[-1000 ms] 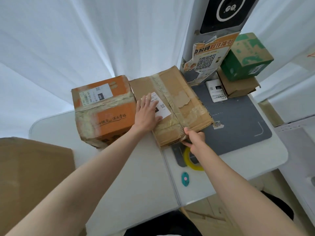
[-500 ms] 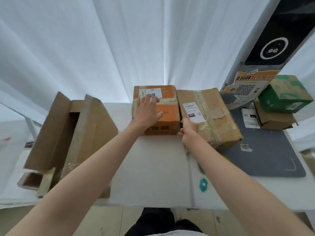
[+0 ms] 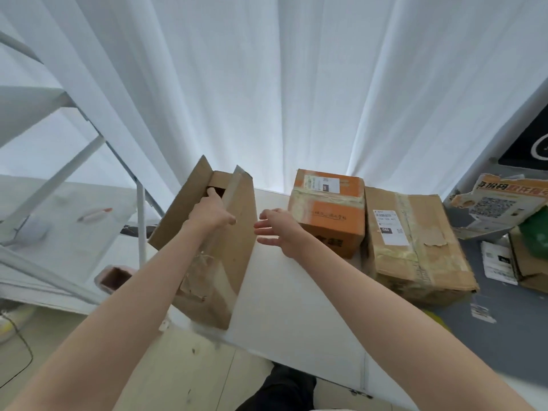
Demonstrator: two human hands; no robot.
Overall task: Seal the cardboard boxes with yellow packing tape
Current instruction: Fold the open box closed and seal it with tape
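An open brown cardboard box (image 3: 234, 262) stands at the table's left edge with its two long flaps raised. My left hand (image 3: 209, 213) reaches over the right flap, fingers inside the opening and thumb on the flap's outer face, holding it. My right hand (image 3: 277, 231) hovers with spread fingers just right of that flap, holding nothing. An orange box (image 3: 332, 221) and a brown taped box (image 3: 415, 247) with a white label sit side by side further right. A sliver of the yellow tape roll (image 3: 437, 318) shows behind my right forearm.
The white table (image 3: 296, 307) carries a grey mat (image 3: 489, 336) at right, with more small boxes (image 3: 530, 262) and a torn printed card (image 3: 498, 203) beyond it. White curtains hang behind. A metal frame (image 3: 139, 203) stands left of the table.
Both hands left the orange and brown taped boxes and moved left to the open box. My left hand took hold of its flap. The view swung left.
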